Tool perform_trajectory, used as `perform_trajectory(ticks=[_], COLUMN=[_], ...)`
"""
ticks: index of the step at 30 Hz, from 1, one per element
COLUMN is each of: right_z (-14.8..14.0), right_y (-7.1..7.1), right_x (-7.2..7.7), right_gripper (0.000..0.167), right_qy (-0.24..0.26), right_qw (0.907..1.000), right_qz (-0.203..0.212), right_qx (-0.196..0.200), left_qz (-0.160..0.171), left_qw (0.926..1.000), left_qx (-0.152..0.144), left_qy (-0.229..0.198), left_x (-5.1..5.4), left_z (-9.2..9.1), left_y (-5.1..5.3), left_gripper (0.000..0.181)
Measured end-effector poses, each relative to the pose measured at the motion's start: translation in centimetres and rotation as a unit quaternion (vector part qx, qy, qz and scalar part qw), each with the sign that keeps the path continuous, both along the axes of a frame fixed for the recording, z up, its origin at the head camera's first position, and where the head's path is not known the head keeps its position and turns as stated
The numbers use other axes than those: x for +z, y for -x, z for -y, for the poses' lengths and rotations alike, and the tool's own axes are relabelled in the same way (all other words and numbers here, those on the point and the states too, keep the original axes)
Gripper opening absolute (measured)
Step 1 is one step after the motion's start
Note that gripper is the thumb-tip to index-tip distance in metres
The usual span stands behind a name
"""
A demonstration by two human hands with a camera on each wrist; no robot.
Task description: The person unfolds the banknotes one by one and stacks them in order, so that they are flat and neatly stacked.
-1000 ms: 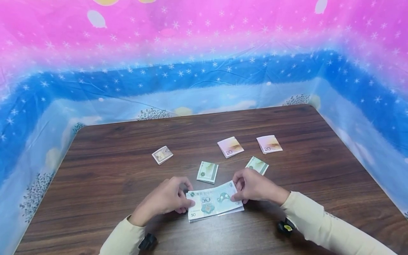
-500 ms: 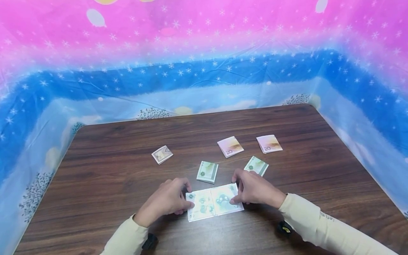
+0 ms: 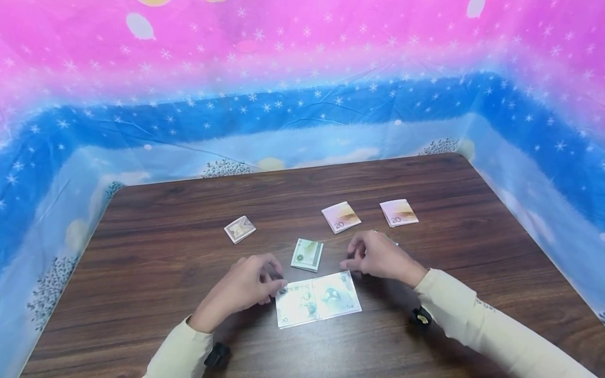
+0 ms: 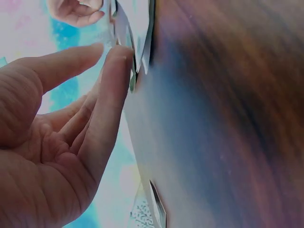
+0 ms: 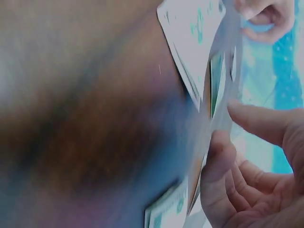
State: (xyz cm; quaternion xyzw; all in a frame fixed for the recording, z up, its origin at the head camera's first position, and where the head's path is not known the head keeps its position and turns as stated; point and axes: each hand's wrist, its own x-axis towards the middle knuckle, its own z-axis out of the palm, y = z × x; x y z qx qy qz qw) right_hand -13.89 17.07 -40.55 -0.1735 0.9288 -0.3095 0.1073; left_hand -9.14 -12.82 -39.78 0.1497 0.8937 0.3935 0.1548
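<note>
In the head view the 50 note stack (image 3: 317, 300) lies on the table, creased across its middle and catching glare. My left hand (image 3: 248, 282) hovers at its upper left corner, fingers loosely bent and holding nothing; in the left wrist view a gap parts the left thumb and fingertips (image 4: 108, 46). Beyond its upper right corner is my right hand (image 3: 380, 257), raised off the notes, and in the right wrist view its thumb and fingers (image 5: 225, 118) stand apart with nothing between them. It hides most of a green folded note.
Another green folded note (image 3: 307, 254) lies just behind the stack. Farther back are two pink folded 20 notes (image 3: 341, 217) (image 3: 399, 212) and a small brownish folded note (image 3: 240, 229) at left. A patterned cloth (image 3: 293, 113) surrounds the brown table (image 3: 165, 236).
Both hands have let go of the 50 notes. The stack has settled flat on the table. My right hand has moved back over the green note; my left has risen slightly.
</note>
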Motion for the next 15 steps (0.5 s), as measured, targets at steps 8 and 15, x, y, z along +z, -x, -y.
perform_trajectory(ticks=[8,15], right_z=[-0.4,-0.3], right_y=[4.1,6.4], right_x=[-0.4,-1.3], right_gripper=[0.027,0.035], right_qy=[0.001,-0.023], right_qw=[0.9979,0.992], right_qz=[-0.015,-0.041], right_qx=[-0.062,-0.118], left_qz=[0.004,0.017], left_qw=[0.9982,0.9967], left_qx=[0.029,0.042], left_qy=[-0.052,-0.068], left_x=[0.1,0.0], left_z=[0.4,0.2], left_y=[0.7,1.0], left_gripper=[0.014,0.013])
